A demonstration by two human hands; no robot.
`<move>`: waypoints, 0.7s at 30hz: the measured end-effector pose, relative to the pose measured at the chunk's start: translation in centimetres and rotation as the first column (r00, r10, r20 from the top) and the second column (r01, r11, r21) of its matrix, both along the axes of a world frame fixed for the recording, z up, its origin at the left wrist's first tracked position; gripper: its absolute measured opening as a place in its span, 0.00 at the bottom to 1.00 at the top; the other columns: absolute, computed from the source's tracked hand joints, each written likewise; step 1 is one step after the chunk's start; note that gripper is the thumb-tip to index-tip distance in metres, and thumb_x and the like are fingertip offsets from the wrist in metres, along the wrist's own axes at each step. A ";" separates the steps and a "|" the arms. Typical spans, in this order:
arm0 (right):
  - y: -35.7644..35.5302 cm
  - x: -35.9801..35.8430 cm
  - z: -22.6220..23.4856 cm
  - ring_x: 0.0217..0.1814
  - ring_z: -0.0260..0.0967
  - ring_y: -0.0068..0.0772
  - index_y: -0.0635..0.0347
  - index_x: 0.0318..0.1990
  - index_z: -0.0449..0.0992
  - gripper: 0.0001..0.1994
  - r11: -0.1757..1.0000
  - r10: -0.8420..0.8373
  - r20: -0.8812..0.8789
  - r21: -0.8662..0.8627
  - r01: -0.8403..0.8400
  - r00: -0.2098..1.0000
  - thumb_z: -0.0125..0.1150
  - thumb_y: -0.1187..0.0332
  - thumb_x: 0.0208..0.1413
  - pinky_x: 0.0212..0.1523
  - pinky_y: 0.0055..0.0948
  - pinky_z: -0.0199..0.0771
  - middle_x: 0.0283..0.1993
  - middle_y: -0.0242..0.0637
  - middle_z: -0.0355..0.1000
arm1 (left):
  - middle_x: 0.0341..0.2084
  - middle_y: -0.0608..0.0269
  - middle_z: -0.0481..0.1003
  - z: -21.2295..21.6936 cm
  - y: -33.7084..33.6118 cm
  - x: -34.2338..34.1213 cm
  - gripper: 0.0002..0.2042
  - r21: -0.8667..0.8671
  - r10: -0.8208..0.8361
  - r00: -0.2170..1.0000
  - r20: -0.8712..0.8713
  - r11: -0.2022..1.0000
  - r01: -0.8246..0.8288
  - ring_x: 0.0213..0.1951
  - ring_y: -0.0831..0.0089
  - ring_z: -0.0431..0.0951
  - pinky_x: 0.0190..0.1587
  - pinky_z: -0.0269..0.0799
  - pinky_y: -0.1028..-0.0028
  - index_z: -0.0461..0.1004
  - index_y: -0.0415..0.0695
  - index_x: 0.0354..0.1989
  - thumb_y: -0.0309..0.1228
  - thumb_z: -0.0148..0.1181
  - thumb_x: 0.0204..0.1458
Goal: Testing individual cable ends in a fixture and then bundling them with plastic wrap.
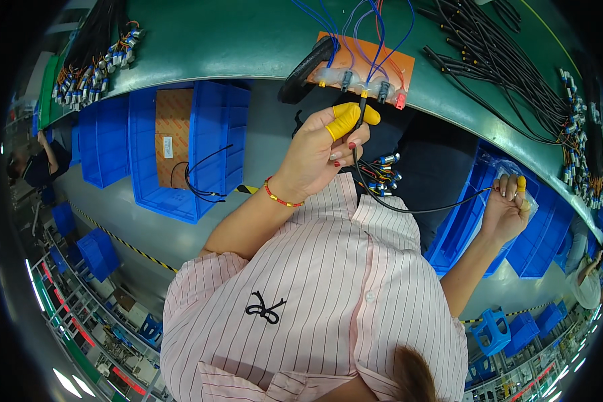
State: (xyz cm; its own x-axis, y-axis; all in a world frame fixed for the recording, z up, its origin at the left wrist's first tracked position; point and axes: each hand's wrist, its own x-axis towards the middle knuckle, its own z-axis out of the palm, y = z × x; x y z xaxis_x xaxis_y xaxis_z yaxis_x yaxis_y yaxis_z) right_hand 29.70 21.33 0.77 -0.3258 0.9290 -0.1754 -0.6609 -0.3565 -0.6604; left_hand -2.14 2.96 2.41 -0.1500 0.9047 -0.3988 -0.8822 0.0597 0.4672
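Yellow finger covers sit on the thumb and a finger of my left hand (321, 147), which pinches a thin black cable (410, 212) close to its end. That end is up against a yellow connector (364, 94) on the front edge of an orange board (355, 57); whether it is seated I cannot tell. From there the cable sags across to my right hand (504, 213), closed on its other end, with one yellow finger cover showing. Blue, purple and red wires (380, 40) run up from the board, and a thick black loop (308, 70) stands at its left.
Black cables (496, 74) lie bundled on the green table (248, 43) at the right. Another bundle with metal-tipped ends (97, 74) hangs at the left edge. Below are blue bins (218, 151). Several cable ends (382, 177) hang near my lap.
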 end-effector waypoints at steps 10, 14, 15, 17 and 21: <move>0.0 -0.2 0.0 0.31 0.47 0.28 0.69 0.42 0.67 0.17 0.998 -0.006 0.026 -0.067 0.008 1.000 0.49 0.71 0.42 0.38 0.28 0.49 0.26 0.35 0.54 | 0.21 0.73 0.61 0.9 0.4 0.2 0.11 0.016 0.050 0.991 0.125 0.998 -0.053 0.17 0.89 0.52 0.19 0.51 0.87 0.68 0.35 0.45 0.31 0.42 0.66; 0.1 -1.0 0.5 0.30 0.47 0.28 0.67 0.38 0.68 0.13 0.996 -0.019 0.049 -0.089 0.023 0.999 0.50 0.71 0.42 0.38 0.28 0.49 0.25 0.35 0.54 | 0.20 0.72 0.62 0.2 0.6 0.2 0.12 0.042 0.057 0.997 0.042 0.997 -0.059 0.17 0.89 0.52 0.19 0.52 0.87 0.68 0.35 0.45 0.32 0.42 0.66; 0.1 -1.2 0.7 0.30 0.47 0.28 0.65 0.36 0.68 0.11 0.995 -0.030 0.065 -0.091 0.036 0.997 0.50 0.71 0.42 0.37 0.28 0.49 0.25 0.35 0.54 | 0.20 0.72 0.62 0.1 0.7 0.2 0.12 0.057 0.050 0.998 0.032 0.997 -0.052 0.17 0.89 0.52 0.19 0.52 0.87 0.68 0.35 0.45 0.32 0.42 0.66; 0.3 -0.1 -0.1 0.29 0.47 0.28 0.62 0.31 0.66 0.07 0.999 0.045 -0.005 0.002 -0.045 0.999 0.50 0.72 0.42 0.37 0.28 0.49 0.23 0.34 0.53 | 0.20 0.71 0.63 -0.2 0.8 -0.2 0.14 0.066 0.022 1.000 0.019 0.998 -0.023 0.16 0.89 0.53 0.18 0.54 0.87 0.69 0.34 0.44 0.33 0.43 0.66; -0.1 0.0 1.1 0.28 0.47 0.27 0.56 0.24 0.61 0.05 1.000 -0.001 0.011 0.026 0.000 1.000 0.51 0.73 0.41 0.35 0.29 0.48 0.20 0.33 0.51 | 0.19 0.68 0.66 1.1 1.4 -0.6 0.16 -0.015 -0.018 0.992 -0.126 1.000 0.016 0.13 0.89 0.55 0.17 0.57 0.86 0.71 0.34 0.43 0.37 0.43 0.66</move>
State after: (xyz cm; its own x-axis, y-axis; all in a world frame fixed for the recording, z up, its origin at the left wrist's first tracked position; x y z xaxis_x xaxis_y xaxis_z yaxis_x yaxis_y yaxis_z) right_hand 29.69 21.26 1.82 -0.3235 0.9336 -0.1544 -0.6537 -0.3385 -0.6768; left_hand -2.77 4.33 3.51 -0.1845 0.9020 -0.3904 -0.8149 0.0817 0.5738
